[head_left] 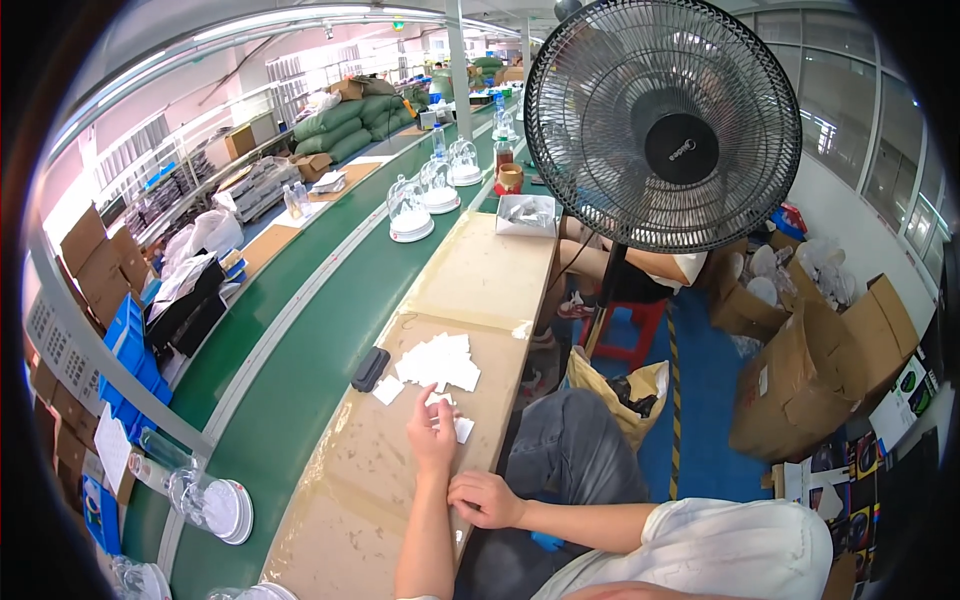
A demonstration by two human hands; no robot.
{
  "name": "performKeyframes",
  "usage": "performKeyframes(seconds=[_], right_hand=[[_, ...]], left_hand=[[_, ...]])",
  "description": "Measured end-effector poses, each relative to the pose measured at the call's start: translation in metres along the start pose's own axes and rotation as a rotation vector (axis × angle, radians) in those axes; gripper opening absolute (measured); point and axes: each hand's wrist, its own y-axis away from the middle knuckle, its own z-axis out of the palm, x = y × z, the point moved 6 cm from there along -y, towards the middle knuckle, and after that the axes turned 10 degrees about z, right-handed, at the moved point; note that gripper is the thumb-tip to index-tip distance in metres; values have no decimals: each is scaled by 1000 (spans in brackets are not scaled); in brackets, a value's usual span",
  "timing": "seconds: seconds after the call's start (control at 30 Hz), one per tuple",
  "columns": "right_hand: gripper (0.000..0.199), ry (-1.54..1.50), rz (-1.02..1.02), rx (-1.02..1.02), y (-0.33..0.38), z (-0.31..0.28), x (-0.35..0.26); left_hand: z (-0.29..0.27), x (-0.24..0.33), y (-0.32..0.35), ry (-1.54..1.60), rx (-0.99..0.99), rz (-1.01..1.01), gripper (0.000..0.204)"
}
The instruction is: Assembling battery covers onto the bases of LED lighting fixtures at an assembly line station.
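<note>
My left hand reaches forward over the brown work board, its fingertips touching a small white paper piece. Another white piece lies just to its right. My right hand rests loosely curled on the board's near edge, holding nothing that I can see. Beyond the left hand lies a heap of small white paper pieces, with one loose piece to its left. A flat black case lies beside the heap near the conveyor.
A green conveyor belt runs along the left, carrying clear domes on white bases. More white bases sit lower left. A black standing fan rises at right. Cardboard boxes stand on the blue floor.
</note>
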Motion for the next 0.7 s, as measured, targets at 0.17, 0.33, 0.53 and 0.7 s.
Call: performKeyframes(seconds=[0.17, 0.33, 0.53, 0.7], right_hand=[[8, -17, 6, -12, 1, 2, 2], [8, -27, 2, -27, 1, 4, 0], [8, -20, 1, -23, 1, 2, 2], [9, -26, -8, -22, 1, 4, 2]], left_hand=[[-4, 12, -5, -33, 126, 201, 54], [-10, -3, -6, 0, 170, 184, 59], [-5, 11, -5, -57, 179, 166, 52], [-9, 5, -3, -90, 146, 121, 33]])
